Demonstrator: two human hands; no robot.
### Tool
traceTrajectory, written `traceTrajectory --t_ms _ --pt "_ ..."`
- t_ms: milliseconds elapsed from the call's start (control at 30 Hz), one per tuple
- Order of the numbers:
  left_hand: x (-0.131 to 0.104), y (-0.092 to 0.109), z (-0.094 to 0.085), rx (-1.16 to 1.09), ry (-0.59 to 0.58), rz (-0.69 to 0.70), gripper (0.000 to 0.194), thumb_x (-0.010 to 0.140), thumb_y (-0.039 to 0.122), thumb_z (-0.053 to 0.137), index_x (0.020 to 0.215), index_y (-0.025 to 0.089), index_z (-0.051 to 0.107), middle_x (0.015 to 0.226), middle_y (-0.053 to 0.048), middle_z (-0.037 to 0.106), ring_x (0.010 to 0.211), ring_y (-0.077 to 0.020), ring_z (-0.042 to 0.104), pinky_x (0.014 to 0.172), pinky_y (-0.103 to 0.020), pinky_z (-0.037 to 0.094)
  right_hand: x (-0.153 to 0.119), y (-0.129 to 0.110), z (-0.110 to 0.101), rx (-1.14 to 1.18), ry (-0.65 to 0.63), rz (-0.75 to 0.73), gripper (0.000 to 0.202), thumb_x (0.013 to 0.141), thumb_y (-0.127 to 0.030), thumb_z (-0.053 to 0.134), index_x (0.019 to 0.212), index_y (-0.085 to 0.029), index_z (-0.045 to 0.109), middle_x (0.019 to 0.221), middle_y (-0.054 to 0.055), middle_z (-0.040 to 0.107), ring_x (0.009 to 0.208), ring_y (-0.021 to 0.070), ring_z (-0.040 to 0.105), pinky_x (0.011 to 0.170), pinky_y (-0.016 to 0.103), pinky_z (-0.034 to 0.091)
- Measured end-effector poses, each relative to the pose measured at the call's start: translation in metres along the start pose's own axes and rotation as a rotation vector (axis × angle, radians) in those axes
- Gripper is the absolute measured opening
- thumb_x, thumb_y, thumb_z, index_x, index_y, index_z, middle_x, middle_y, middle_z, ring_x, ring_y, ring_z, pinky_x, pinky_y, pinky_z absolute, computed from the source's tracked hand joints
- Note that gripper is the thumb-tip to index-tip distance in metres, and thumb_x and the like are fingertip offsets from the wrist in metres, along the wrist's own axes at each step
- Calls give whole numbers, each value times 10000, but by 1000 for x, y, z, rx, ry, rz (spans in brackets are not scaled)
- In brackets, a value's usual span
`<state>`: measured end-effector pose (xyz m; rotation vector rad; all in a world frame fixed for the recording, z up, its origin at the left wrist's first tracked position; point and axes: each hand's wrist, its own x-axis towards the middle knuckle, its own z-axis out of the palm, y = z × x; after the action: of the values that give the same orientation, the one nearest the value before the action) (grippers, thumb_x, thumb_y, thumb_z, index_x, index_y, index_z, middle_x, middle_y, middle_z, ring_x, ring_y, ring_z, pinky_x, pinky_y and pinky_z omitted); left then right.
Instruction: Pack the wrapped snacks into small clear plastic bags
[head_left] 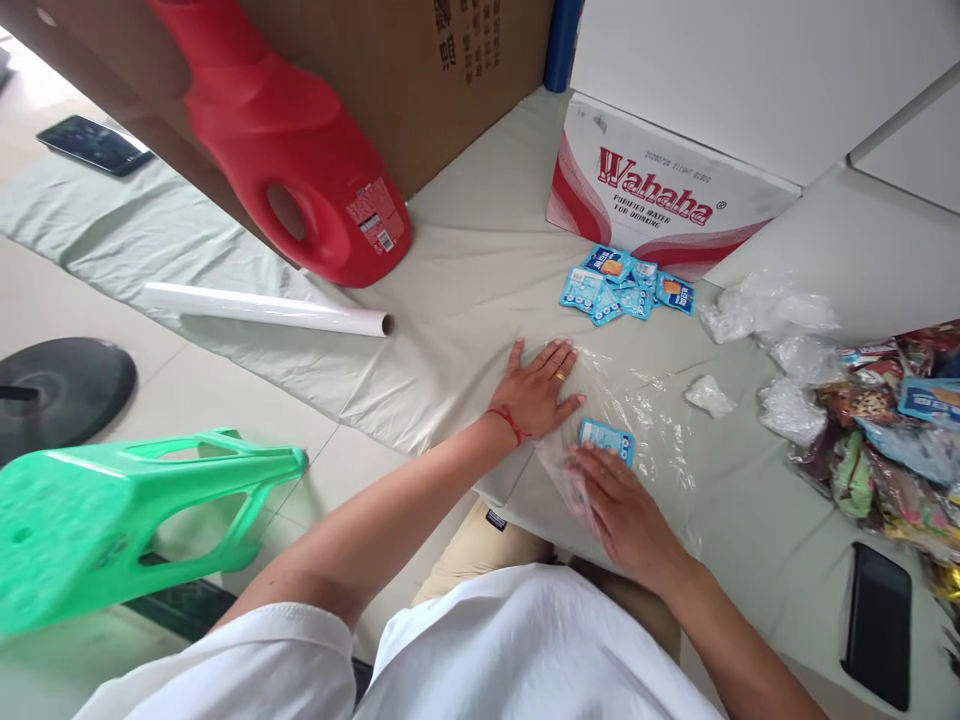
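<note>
My left hand [536,385] lies flat on the cloth-covered surface with its fingers spread, at the left edge of a sheet of clear plastic film [660,430]. A red cord circles that wrist and a ring is on one finger. A small blue snack packet [611,440] rests on the film. Over the packet's near edge, my right hand [619,505] has its fingers close together, gripping the film's near edge, which is drawn up beside them. The right thumb is hidden. Beyond the film lies a pile of similar blue packets [619,285].
A white-and-red carton [660,190] stands behind the pile. At left are a red jug [292,160], a white film roll [270,308] and a green stool [142,510]. Crumpled clear plastic [772,305], assorted snack packets [892,420] and a black phone [877,625] lie at right.
</note>
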<state>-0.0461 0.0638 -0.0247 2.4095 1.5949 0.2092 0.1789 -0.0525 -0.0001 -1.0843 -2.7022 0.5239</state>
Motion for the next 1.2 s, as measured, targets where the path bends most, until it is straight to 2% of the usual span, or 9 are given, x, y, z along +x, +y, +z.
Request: traceTrajectory --t_ms 133,267,367,500,600,733,867,967,1200 --pt "0 0 0 -5 -5 3 729 1057 611 247 1682 235 265 1759 -70 238 1630 -298 238 1308 -694 42 -5 -19 -1 119 -123 -77 637 963 6 398 1525 -251 553 1607 49 516 1536 199 430 1255 492 439" --pt "0 -1 -2 -17 -3 5 737 1059 613 244 1681 218 268 1755 -78 245 1628 -288 247 1314 -678 24 -15 -27 -14 208 -197 -40 516 980 -39 439 1392 -253 664 1513 43 617 1418 195 569 1231 464 471" --pt "0 -3 -5 -38 -2 13 720 1070 584 248 1683 209 260 1749 -97 261 1619 -290 273 1314 -668 55 -34 -27 -21 188 -93 33 417 1028 -233 557 1441 -244 612 1546 96 578 1417 236 563 1152 454 545" --pt "-14 -8 -6 -47 86 26 670 1080 497 306 1685 211 262 1765 -117 198 1640 -299 215 1315 -624 133 -73 -21 -13 23 95 114 727 965 -436 695 1605 -244 409 1600 165 493 1492 341 463 1141 593 524" --pt "-37 -10 -7 -19 160 110 579 1074 396 386 1646 313 371 1735 -67 311 1645 -284 200 1331 -612 60 -100 -16 -1 -71 161 190 738 959 -385 706 1611 -232 394 1585 183 500 1475 375 468 1153 671 476" --pt "-69 -15 -10 -67 94 334 485 1039 242 434 1450 424 615 1555 26 593 1574 -238 388 1350 -590 67 -112 -6 -2 -39 264 240 418 972 -166 625 1377 -270 627 1471 117 607 1394 327 546 1116 600 526" --pt "-79 -30 -15 -120 97 332 390 992 215 461 1215 314 766 1384 6 728 1530 -289 456 1331 -658 12 -91 18 -34 112 339 230 245 971 -153 607 1140 -278 734 1304 79 690 1275 279 610 1021 474 577" --pt "-76 -43 -20 -158 105 264 419 964 192 443 1244 271 745 1370 -18 735 1534 -332 438 1301 -711 -10 -60 46 -63 259 301 276 193 994 -242 617 1113 -290 761 1153 59 722 1102 216 680 937 360 582" --pt "-73 -56 -19 -273 8 186 605 846 156 498 1430 230 639 1545 -95 595 1565 -341 374 1266 -666 280 6 110 -72 650 170 703 357 900 -535 668 998 -213 786 834 38 717 685 156 606 627 280 483"
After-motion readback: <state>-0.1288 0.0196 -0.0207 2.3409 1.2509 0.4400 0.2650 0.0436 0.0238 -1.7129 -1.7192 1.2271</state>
